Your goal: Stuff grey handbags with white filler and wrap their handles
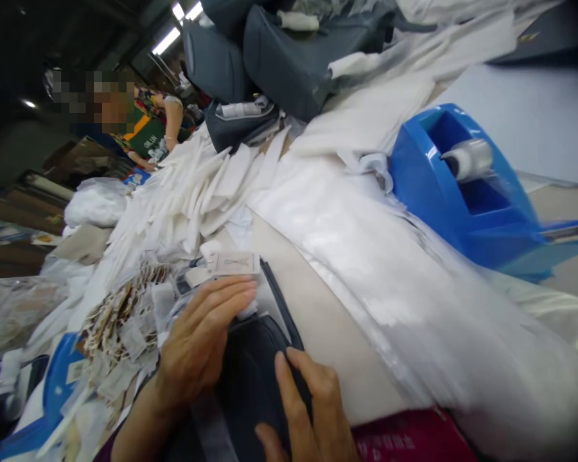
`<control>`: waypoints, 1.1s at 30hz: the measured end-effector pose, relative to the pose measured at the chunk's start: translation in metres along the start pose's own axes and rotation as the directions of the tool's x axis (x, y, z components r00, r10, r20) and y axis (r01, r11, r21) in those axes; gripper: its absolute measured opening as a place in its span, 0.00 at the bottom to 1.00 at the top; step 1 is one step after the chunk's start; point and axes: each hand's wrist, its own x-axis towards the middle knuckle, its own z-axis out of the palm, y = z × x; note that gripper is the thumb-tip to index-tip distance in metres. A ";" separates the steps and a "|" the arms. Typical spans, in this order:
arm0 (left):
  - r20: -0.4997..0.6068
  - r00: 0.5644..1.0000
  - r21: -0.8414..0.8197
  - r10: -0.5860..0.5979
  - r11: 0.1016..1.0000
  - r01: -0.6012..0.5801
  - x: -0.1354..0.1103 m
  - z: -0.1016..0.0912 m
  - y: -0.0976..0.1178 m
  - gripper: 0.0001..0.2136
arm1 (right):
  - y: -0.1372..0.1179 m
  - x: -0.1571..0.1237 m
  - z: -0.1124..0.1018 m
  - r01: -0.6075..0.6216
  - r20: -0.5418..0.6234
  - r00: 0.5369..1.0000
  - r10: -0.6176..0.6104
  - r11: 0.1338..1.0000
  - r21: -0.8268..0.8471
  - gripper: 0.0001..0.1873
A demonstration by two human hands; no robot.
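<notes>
A dark grey fabric bag (250,385) lies on the table right in front of me. My left hand (197,346) rests flat on its upper left part, fingers stretched out toward a small white tag (234,263) and a white piece at the fingertips. My right hand (313,417) lies on the bag's right edge, with the thumb and a finger curled against the dark fabric. A dark strap (279,301) runs from the bag up along the table.
A blue tape dispenser (462,192) stands at the right. White plastic sheets (390,276) cross the middle. A heap of white paper pieces (187,192) and tags (120,314) lies at the left. Grey bags (289,58) are stacked behind. Another person sits far left.
</notes>
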 end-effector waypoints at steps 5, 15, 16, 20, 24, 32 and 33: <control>0.293 0.954 -0.139 0.061 0.990 -0.020 0.041 0.026 -0.009 0.17 | 0.018 0.008 -0.030 -0.142 0.063 0.990 0.129 0.948 0.285 0.32; 0.482 0.869 -0.131 0.111 0.990 -0.055 0.044 0.033 -0.010 0.16 | 0.042 0.011 -0.053 -0.369 0.236 0.927 0.292 0.825 0.427 0.42; 0.492 0.864 -0.119 0.106 0.991 -0.053 0.045 0.034 -0.009 0.16 | 0.044 0.012 -0.050 -0.355 0.253 0.930 0.268 0.834 0.422 0.44; 0.500 0.862 -0.078 0.086 0.995 -0.054 0.048 0.035 -0.006 0.15 | 0.047 0.021 -0.037 -0.329 0.295 0.928 0.229 0.874 0.357 0.48; 0.516 0.853 -0.051 0.074 0.997 -0.056 0.047 0.035 -0.004 0.13 | 0.036 0.038 -0.031 -0.374 0.284 0.909 0.305 0.899 0.228 0.51; 0.492 0.870 0.011 0.041 0.999 -0.053 0.041 0.026 0.001 0.08 | 0.008 0.069 -0.037 -0.480 0.472 0.788 0.396 0.875 0.068 0.50; 0.475 0.879 0.012 0.045 0.998 -0.057 0.040 0.025 0.001 0.08 | 0.006 0.070 -0.035 -0.482 0.460 0.791 0.403 0.874 0.062 0.49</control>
